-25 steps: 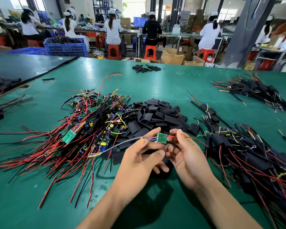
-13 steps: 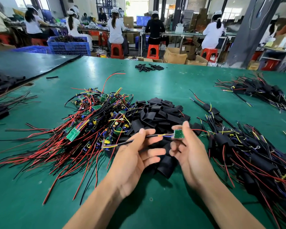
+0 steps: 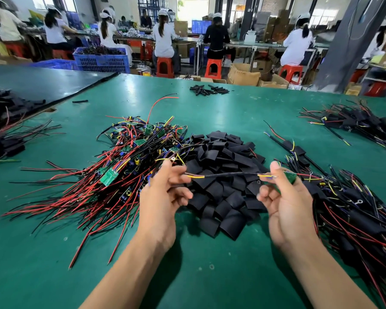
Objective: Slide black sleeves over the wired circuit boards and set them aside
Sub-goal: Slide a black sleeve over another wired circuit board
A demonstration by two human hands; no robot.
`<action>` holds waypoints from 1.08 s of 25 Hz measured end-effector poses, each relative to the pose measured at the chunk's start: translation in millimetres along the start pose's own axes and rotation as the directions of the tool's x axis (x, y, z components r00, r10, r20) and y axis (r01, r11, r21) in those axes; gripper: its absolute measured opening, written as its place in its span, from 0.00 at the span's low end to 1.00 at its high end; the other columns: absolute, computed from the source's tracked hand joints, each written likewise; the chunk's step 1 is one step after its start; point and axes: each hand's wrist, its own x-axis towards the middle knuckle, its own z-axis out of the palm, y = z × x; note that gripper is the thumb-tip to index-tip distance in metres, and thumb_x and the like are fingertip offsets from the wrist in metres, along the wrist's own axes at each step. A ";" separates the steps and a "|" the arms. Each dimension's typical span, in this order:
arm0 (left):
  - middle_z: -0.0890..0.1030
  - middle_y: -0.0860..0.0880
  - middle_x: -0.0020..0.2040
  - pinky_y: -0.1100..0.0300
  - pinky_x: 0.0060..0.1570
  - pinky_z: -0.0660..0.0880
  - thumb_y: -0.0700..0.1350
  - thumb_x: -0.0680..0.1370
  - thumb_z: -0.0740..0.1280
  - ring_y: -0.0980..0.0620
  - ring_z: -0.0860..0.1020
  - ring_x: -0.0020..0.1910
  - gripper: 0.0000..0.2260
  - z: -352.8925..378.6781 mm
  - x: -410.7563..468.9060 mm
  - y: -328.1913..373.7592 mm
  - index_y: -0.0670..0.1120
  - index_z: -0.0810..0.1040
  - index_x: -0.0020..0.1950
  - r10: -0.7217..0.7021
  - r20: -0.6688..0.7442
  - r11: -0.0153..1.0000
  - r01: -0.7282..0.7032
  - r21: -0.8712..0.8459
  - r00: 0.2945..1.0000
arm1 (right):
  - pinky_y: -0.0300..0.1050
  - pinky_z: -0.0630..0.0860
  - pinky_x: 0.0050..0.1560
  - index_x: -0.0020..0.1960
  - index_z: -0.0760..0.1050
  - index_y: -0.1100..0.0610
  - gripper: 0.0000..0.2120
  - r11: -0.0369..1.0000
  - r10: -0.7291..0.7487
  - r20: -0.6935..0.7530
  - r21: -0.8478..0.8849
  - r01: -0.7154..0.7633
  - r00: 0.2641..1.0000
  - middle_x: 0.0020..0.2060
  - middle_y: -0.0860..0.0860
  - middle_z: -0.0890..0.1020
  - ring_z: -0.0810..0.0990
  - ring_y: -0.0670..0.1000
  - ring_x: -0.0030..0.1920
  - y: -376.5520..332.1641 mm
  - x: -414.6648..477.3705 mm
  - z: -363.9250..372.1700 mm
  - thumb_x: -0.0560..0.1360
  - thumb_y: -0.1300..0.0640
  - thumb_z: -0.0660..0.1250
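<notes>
**Bare board held over the sleeve pile, one lead pulled straight**

The green table (image 3: 210, 112) fills the room in front of me. Behind it a row of workers (image 3: 163, 34) sit on red stools (image 3: 165, 67) at a long bench, with a blue crate (image 3: 103, 60) on the floor to the left.

On the table the biggest heap is the wired boards (image 3: 120, 168), a tangle of red and black wires left of centre. To the right, along the near edge, lies a dark mass of sleeved boards (image 3: 357, 215). Between the two sits the pile of loose black sleeves (image 3: 223, 159), touching the wired boards on its left side. A second, smaller bunch (image 3: 354, 123) lies far right, well apart, and a few short tubes (image 3: 210, 89) lie near the far edge.

Both hands hang above the near side of the sleeve pile. The left hand (image 3: 161, 204) pinches the end of a black lead (image 3: 230, 174) between thumb and forefinger, and its other fingers are loosely curled under. The right hand (image 3: 285, 206) pinches a small green board (image 3: 290, 176) at its wire end, thumb upright against it, with the remaining fingers curled in toward the palm. The lead runs nearly level from one hand to the other, yellow wire showing at each end. The board has no sleeve on it, and it is held just over the right edge of the sleeves, beside the sleeved boards.
</notes>
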 end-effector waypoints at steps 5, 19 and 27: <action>0.81 0.49 0.34 0.62 0.28 0.70 0.55 0.82 0.60 0.53 0.75 0.25 0.16 -7.3 6.1 7.0 0.44 0.79 0.51 -0.008 -0.097 1.000 0.009 0.009 0.995 | 0.36 0.74 0.30 0.45 0.74 0.53 0.09 0.994 0.076 0.090 0.078 -0.083 0.993 0.34 0.47 0.81 0.74 0.45 0.27 -0.4 -0.6 1.2 0.70 0.50 0.71; 0.85 0.45 0.50 0.62 0.36 0.80 0.51 0.79 0.66 0.53 0.84 0.35 0.15 3.5 -11.7 -11.7 0.44 0.84 0.59 -0.395 0.643 0.912 0.362 0.191 0.656 | 0.45 0.79 0.53 0.66 0.78 0.46 0.25 0.978 0.207 0.607 -0.096 -0.188 0.768 0.58 0.54 0.82 0.81 0.52 0.52 8.3 -24.9 8.3 0.69 0.47 0.72; 0.86 0.45 0.49 0.63 0.32 0.80 0.46 0.75 0.66 0.55 0.82 0.30 0.11 1.9 -7.7 -4.9 0.45 0.87 0.51 -0.387 0.585 0.879 0.477 0.000 0.713 | 0.48 0.76 0.51 0.52 0.85 0.53 0.19 0.992 0.126 0.508 -0.065 -0.108 0.852 0.46 0.53 0.83 0.80 0.54 0.47 11.5 -21.5 8.1 0.65 0.45 0.80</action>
